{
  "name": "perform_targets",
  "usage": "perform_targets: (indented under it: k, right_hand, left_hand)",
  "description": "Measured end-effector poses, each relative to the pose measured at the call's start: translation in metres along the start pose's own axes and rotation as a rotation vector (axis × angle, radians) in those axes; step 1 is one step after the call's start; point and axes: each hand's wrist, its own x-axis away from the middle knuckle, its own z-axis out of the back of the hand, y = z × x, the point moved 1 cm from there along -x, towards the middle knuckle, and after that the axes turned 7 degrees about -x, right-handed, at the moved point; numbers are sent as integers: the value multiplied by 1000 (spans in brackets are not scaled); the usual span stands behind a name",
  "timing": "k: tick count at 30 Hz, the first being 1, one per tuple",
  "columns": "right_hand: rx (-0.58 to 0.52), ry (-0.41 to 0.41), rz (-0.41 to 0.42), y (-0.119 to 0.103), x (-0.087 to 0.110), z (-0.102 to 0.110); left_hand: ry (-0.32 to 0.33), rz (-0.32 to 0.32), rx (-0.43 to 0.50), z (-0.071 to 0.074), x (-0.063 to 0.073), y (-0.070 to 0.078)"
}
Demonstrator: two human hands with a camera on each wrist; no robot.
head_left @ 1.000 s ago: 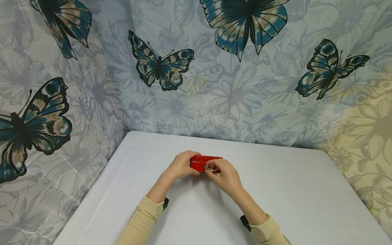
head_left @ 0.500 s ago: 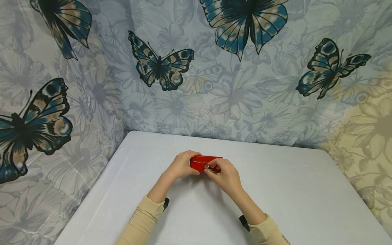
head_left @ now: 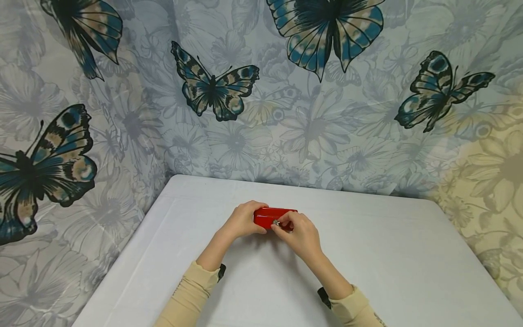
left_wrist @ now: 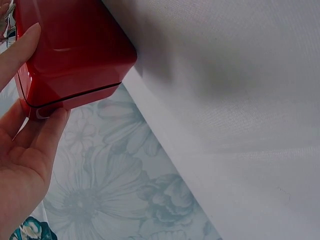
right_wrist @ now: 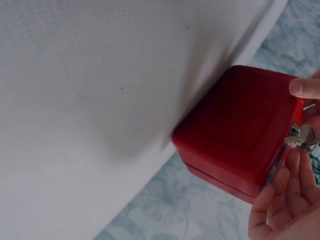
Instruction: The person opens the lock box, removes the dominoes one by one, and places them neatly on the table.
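A red metal box (head_left: 267, 218) with rounded corners stands on the white table, a dark seam running round it in the left wrist view. My left hand (head_left: 241, 220) grips its left end, thumb on the front and fingers behind. At the near face my right hand (head_left: 300, 234) pinches a small metal key (head_left: 276, 222) between thumb and forefinger. In the right wrist view the key (right_wrist: 297, 136) is at the silver lock (right_wrist: 295, 130); how deep it sits I cannot tell. Another small metal piece by the key is mostly hidden by fingers.
The white-covered table (head_left: 388, 254) extends around the box on all sides. Behind it and at the left hangs a butterfly-and-flower patterned cloth (head_left: 314, 122). Dark bands (head_left: 324, 297) show at the cuffs of both beige sleeves.
My right hand and wrist have shifted slightly left, and the metal pieces at its fingertips show less than before. The left hand and the red box have stayed in place.
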Motion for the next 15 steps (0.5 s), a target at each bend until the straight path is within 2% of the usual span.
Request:
perform_targets:
  k: [15]
  right_hand:
    - [-29,1,33,-2,2,-3]
  left_hand:
    - [12,-8,-10,-1,0,-1]
